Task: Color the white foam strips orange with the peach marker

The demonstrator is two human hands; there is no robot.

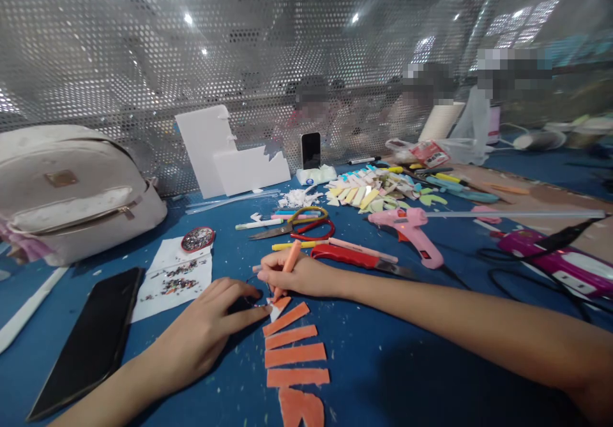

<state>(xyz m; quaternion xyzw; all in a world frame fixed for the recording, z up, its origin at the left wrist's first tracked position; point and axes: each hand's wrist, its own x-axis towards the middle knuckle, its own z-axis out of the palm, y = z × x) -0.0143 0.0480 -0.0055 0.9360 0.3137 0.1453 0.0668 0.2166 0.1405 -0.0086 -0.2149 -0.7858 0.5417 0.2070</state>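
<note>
My right hand (294,275) is wrapped round an orange marker (292,258), its lower end on a small foam-like piece (278,307). That piece is part orange and part white. My left hand (221,315) rests on the table with fingers bent, and its thumb and fingertips hold the piece's left edge. Several orange strips (294,354) lie in a row just below it. Nearest me is a wider orange piece (301,408) with a notched edge. Beyond my right hand are a red utility knife (345,256), a pink marker (363,249) and red-and-yellow-handled scissors (290,228).
At left are a black phone (90,337), a white bag (76,191) and a paper (175,277) with beads. A pink glue gun (416,229) and a purple power strip (555,261) lie right. Coloured scraps (373,187) are piled before a perforated metal screen (268,50).
</note>
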